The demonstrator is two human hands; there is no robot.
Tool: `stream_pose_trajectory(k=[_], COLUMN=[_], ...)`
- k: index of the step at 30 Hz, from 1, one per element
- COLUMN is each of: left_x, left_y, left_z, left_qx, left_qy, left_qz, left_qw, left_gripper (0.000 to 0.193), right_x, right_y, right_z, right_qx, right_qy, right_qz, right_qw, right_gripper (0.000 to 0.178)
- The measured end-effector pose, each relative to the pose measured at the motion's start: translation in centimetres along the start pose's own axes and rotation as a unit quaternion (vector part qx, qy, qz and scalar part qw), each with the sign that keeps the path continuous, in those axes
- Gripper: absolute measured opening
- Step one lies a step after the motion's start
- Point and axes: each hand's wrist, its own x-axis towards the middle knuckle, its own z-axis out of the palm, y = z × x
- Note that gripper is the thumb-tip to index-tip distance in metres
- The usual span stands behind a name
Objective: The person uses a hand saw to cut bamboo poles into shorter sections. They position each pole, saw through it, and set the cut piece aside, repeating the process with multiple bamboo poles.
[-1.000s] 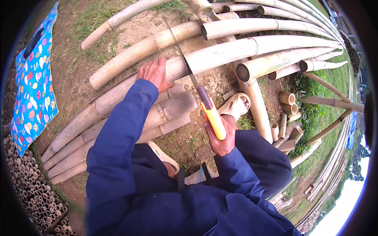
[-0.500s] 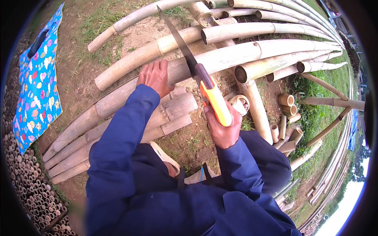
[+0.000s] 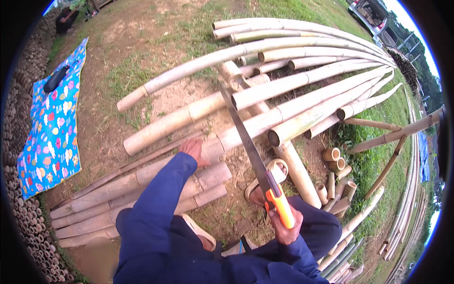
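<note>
My right hand (image 3: 287, 226) grips the orange handle of a handsaw (image 3: 250, 151). Its long grey blade points away and to the left, passing over the bamboo poles in view; whether it touches one I cannot tell. My left hand (image 3: 193, 150) lies over a thick bamboo pole (image 3: 156, 171), fingers on its far side and thumb toward me. Just right of this hand, the pole meets a longer pale bamboo pole (image 3: 265, 122) at a visible break in line. Nearer to me, shorter bamboo poles (image 3: 208, 177) lie alongside.
More long bamboo poles (image 3: 302, 80) fan out to the right across a bamboo crosspiece (image 3: 300, 177). Short cut bamboo pieces (image 3: 336, 164) stand at the right. A blue patterned cloth (image 3: 54, 128) lies at left, above stacked bamboo tubes (image 3: 35, 236). My sandalled foot (image 3: 276, 170) is near the blade.
The saw has come back toward me and to the right, off its earlier place on the pole. My left hand stays on the pole, which now shows a break. The view has tilted farther out.
</note>
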Motion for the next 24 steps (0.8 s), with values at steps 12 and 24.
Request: stream_pose_trajectory(k=[12, 24], left_x=[9.6, 6.4], left_y=[-7.3, -5.6], left_z=[4.0, 0.2], left_qx=[-0.300, -0.185], left_qy=[-0.216, -0.190], left_qz=[0.007, -0.057], left_qw=[0.929, 0.963], left_gripper=[0.108, 0.134], right_x=[-1.0, -3.5], right_y=[2.0, -0.1], right_z=[-1.5, -2.9], right_qx=[0.083, 0.005], right_qy=[0.000, 0.011], right_qz=[-0.091, -0.109], right_qw=[0.992, 0.994], right_gripper=[0.035, 0.034])
